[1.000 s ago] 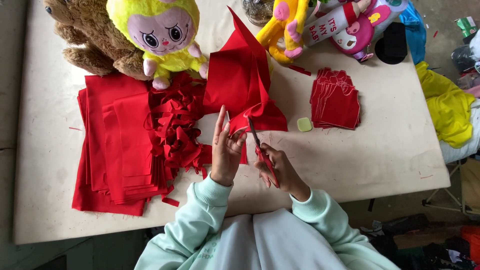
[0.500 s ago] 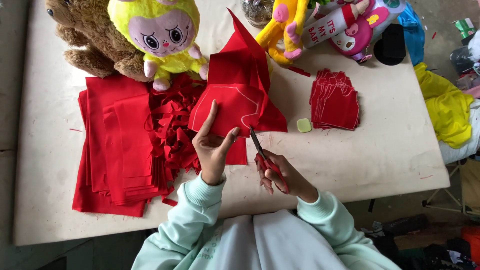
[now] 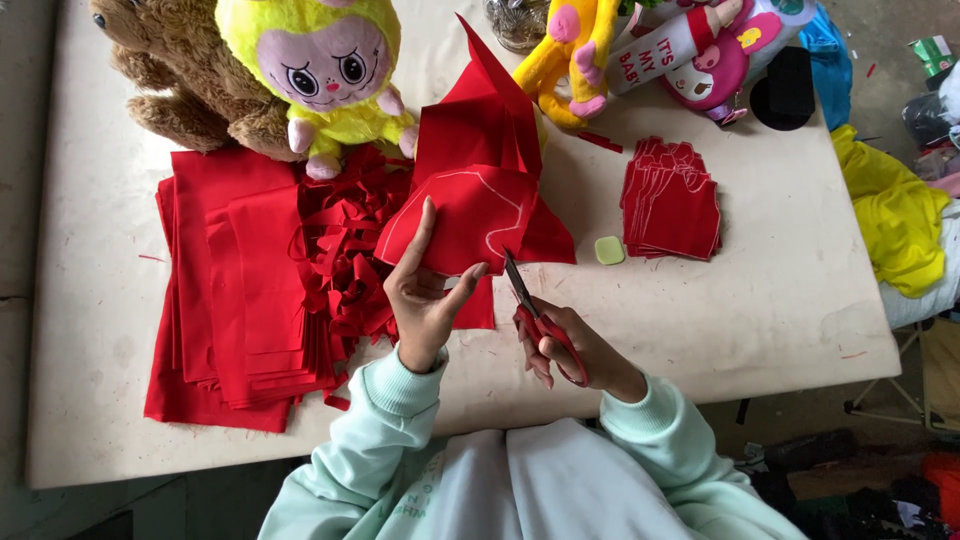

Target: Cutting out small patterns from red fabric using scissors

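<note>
Above a pale work table (image 3: 780,300), the left hand (image 3: 425,295) pinches one red felt piece chalked with a white curved outline (image 3: 470,215), held just over the tabletop. The right hand (image 3: 570,350) is closed around one pair of red-handled scissors (image 3: 535,315), blades at the felt's lower edge. Alongside: one stack of flat red felt sheets (image 3: 235,290), one pile of curly red felt offcuts (image 3: 345,255), one stack of cut red shapes (image 3: 672,200), one soft yellow plush doll (image 3: 320,75).

beige table (image 3: 780,310) bearing red fabric stack (image 3: 230,290), plush toys (image 3: 300,70).

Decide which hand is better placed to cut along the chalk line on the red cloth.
Right. The right hand holds the scissors, blades pointing at the cloth; the left hand holds up the cloth's lower edge.
</note>
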